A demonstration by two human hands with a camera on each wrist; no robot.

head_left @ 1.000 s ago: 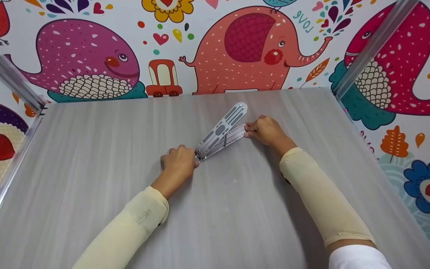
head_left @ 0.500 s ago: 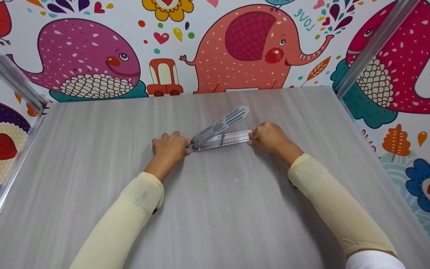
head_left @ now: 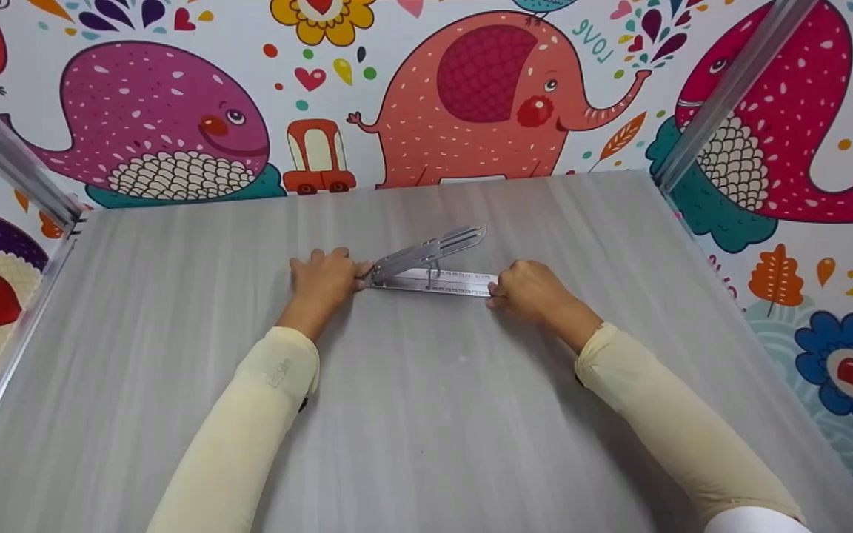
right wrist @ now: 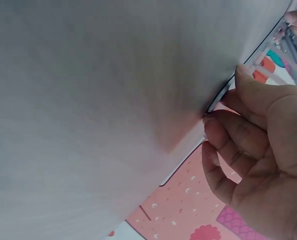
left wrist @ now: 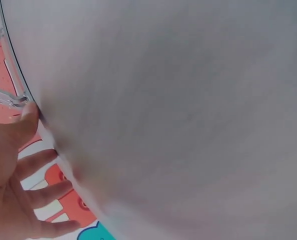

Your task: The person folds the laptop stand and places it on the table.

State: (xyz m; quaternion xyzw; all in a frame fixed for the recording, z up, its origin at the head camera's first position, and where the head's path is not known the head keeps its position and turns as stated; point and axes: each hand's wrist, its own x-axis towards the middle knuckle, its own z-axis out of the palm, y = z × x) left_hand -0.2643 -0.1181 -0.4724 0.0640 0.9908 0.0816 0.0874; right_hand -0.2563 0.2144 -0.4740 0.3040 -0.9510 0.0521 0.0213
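A silver metal folding stand lies crosswise on the table, its toothed base running left to right. From the left-end hinge, its slotted upper arm slants upward, with a thin prop between the two parts. My left hand pinches the hinge end by thumb and forefinger; the other fingers spread apart on the table. At the opposite end, my right hand grips the base's tip with curled fingers. The left wrist view shows the left thumb against the stand's end. Part of the grey stand appears beyond the right hand.
The grey wood-grain table spreads around both hands. Behind it stands a wall printed with cartoon animals. Metal posts rise at the back corners, and a metal rail follows the left edge.
The stand has turned clockwise to lie nearly straight across, and its upper arm sits lower. My left hand has moved left and away from me; my right hand has come slightly nearer.
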